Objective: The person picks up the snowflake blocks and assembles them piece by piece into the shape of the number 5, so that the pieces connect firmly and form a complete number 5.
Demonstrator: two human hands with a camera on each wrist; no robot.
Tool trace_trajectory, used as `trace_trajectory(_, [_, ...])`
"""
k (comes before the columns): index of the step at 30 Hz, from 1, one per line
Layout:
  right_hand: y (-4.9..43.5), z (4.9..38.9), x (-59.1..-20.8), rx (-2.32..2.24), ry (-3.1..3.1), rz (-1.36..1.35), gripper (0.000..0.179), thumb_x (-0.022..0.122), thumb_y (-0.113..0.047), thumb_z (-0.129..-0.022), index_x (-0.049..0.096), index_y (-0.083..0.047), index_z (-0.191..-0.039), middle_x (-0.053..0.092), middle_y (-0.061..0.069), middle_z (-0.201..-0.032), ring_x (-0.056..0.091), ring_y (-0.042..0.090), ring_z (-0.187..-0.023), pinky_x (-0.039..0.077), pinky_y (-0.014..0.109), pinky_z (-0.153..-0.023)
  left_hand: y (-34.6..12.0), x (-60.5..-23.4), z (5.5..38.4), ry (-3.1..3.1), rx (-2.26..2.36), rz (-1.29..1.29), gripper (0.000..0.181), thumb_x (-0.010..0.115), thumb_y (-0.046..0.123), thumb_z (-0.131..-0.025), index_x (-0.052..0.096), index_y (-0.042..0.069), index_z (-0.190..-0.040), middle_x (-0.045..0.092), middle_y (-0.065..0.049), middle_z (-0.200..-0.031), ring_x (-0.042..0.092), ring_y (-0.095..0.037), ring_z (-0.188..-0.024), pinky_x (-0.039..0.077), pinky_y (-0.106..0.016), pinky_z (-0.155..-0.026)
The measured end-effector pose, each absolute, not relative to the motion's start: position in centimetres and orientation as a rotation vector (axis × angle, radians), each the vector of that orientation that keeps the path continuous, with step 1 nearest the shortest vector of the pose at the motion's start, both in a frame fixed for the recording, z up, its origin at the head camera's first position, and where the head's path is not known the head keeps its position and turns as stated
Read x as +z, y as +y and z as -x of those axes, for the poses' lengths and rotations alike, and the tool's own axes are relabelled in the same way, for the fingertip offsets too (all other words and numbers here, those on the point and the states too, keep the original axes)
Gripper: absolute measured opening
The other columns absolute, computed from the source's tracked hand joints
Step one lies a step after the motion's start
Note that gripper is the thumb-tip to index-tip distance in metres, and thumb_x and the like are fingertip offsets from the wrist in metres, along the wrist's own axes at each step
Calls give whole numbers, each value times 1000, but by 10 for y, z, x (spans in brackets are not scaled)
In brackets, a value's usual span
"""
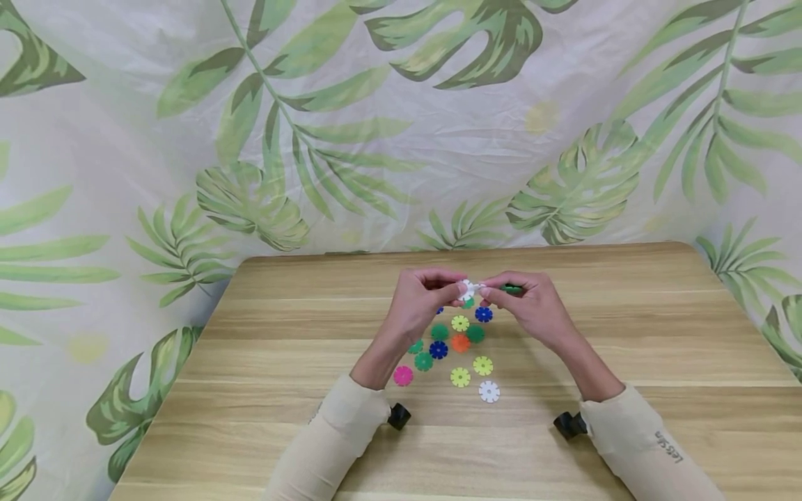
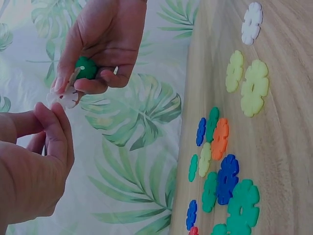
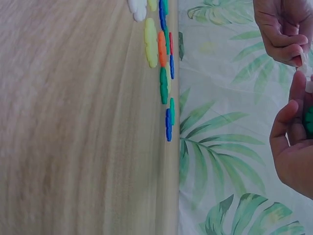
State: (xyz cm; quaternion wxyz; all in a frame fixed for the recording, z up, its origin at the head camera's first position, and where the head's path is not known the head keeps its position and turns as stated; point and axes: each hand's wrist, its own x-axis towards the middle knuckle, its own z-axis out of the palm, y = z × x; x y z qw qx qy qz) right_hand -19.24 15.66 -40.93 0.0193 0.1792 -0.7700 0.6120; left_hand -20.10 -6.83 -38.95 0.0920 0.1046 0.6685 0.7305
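Observation:
My left hand point(image 1: 415, 300) pinches a white notched plastic disc point(image 1: 467, 290) between thumb and fingers, above the table. Close against it on the right, my right hand point(image 1: 531, 300) holds another white disc, seen nearly edge-on point(image 2: 73, 77) in the left wrist view. A green disc point(image 2: 86, 68) sits in the curl of the right hand's fingers and looks joined to that white piece. The two white discs meet or overlap between the fingertips; whether their slots interlock cannot be made out. Fingers partly cover both pieces.
Below the hands, loose notched discs lie flat on the wooden table point(image 1: 263, 417): several green, blue and yellow ones, an orange disc point(image 1: 460, 343), a pink disc point(image 1: 404, 376) and a white disc point(image 1: 489, 392). A leaf-patterned cloth point(image 1: 351, 139) hangs behind the table's far edge.

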Motion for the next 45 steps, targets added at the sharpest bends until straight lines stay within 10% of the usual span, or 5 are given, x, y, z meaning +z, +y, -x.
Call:
trace_trajectory(16, [161, 194, -405, 1863, -2477, -517, 19, 72, -22, -105, 79, -6, -114, 81, 14, -98, 78, 19, -89, 63, 29, -80, -72, -386, 204, 1964, 2054, -322, 23, 72, 7, -101, 75, -3, -122, 75, -4, -96, 73, -18, -81, 64, -24, -71])
trace_trajectory(36, [165, 193, -404, 1871, -2448, -543, 16, 74, -17, -103, 78, -3, -111, 79, -5, -90, 73, 14, -84, 60, 28, -74, -77, -386, 203, 2019, 1928, -432, 31, 76, 0, -97, 73, -1, -127, 77, -11, -101, 74, -13, -79, 62, -24, -70])
trace_trajectory(45, [167, 193, -404, 1863, -2478, -565, 16, 76, -18, -102, 79, -5, -111, 80, 12, -98, 77, 18, -89, 63, 29, -77, -73, -388, 202, 2028, 1903, -441, 31, 76, -1, -97, 73, -1, -128, 75, -9, -101, 72, -14, -76, 63, -27, -69])
